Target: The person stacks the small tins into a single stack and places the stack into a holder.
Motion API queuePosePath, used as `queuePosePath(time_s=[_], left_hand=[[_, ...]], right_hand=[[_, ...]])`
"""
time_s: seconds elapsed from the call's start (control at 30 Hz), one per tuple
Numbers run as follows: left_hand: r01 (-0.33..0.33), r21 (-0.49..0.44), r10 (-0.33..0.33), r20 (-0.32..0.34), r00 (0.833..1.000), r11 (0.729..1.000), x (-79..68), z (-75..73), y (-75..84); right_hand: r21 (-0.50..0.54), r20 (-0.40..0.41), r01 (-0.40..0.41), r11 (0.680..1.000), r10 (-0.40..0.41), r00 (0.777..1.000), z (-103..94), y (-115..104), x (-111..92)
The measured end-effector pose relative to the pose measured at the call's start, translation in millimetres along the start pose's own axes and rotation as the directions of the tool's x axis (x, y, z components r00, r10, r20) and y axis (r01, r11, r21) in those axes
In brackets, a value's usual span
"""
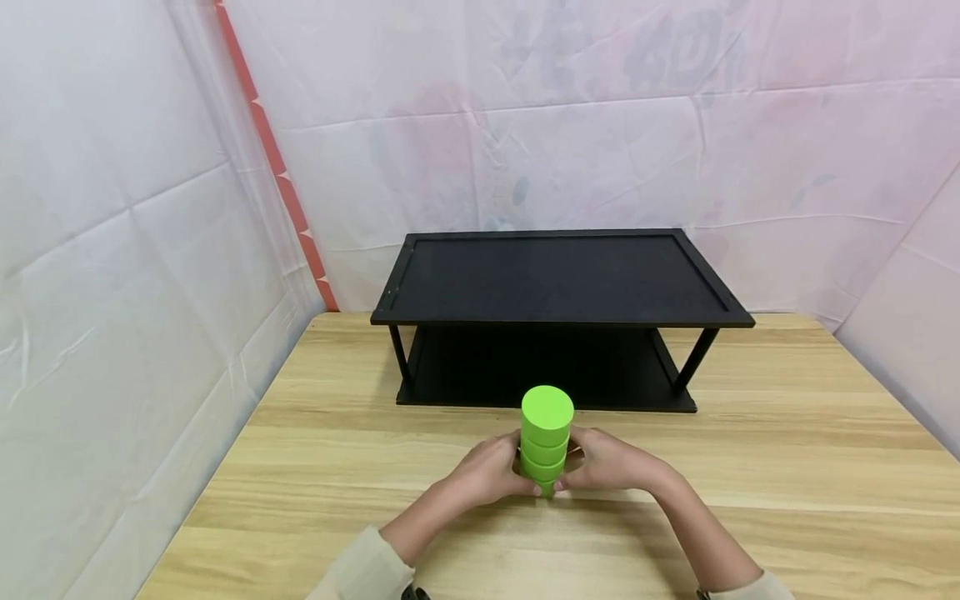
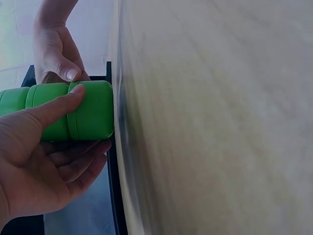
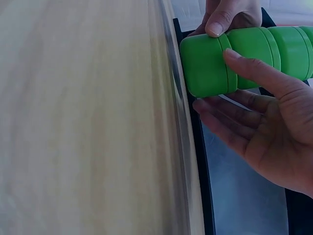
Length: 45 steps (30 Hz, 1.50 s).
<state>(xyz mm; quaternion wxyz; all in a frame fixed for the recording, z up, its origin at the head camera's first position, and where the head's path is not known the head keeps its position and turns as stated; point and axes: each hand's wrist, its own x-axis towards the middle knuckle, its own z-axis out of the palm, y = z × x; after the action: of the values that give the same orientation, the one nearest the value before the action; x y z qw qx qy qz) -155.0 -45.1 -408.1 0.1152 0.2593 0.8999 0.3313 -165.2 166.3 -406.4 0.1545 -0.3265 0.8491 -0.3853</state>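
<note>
A stack of several bright green round containers stands upright near the middle of the wooden table, in front of the black rack. My left hand grips the lower part of the stack from the left, its thumb on the near side. From the opposite side, my right hand holds it at about the same height. In the left wrist view, the left thumb lies along the bottom green container. The right wrist view shows fingers curving behind the stack; whether the base touches the tabletop cannot be told.
Just behind the stack stands a black two-tier rack, its lower shelf in shadow. The wooden tabletop extends to both sides. Pale sheets hang behind and beside the table, with a red strip at the left corner.
</note>
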Motion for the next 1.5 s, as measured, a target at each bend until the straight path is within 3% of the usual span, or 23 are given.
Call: queuePosePath(time_s=[0.4,0.8,1.5], left_hand=[[-0.013,-0.019,0.013,-0.005,1.000,1.000,1.2,-2.2,1.9],[-0.011,-0.035,0.010,-0.012,1.000,0.999,2.7,-7.5,4.0],[-0.009,-0.066,0.007,-0.028,1.000,0.998,4.5,-14.9,3.9]], right_hand=[[0.013,-0.008,-0.017,1.000,0.017,1.000,-4.5,-0.8,-1.8],[0.097,-0.028,0.007,0.995,-0.005,1.000,-5.3,-1.7,-0.2],[0.024,-0.089,-0.039,0.999,0.041,0.995,-4.9,-8.2,3.3]])
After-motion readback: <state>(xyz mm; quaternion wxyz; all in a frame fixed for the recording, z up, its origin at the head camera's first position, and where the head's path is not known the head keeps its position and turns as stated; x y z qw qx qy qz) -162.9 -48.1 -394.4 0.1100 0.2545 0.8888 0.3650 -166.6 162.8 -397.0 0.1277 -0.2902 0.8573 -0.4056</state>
